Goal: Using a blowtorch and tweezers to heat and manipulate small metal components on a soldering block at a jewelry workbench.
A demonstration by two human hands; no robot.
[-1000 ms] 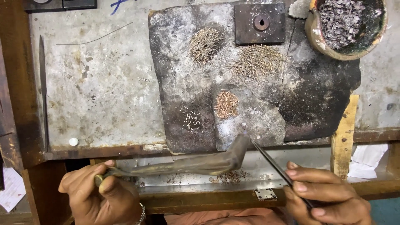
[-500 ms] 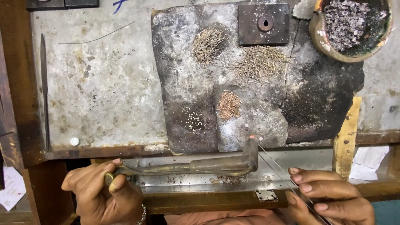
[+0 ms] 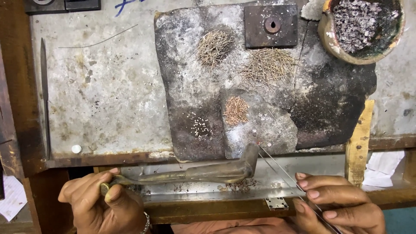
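My bench [image 3: 108,99] has a scarred grey top with a wooden front edge. A charred slab [image 3: 195,108] lies on it. On the slab sit three heaps of fine pins [image 3: 268,65], a cluster of white beads [image 3: 200,127] and a square metal block [image 3: 271,26] with a hole. A clay bowl [image 3: 329,37] of scraps stands at the far right corner. A thin blade [image 3: 44,95] lies along the left edge.

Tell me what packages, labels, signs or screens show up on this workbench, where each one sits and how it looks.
No packages, signs or screens.
Blue handwritten marking: top edge of the grey bench top, a few loose strokes, cut off by the frame.
White paper scraps: lower right, beside the wooden strip, crumpled; whether they are printed cannot be told.
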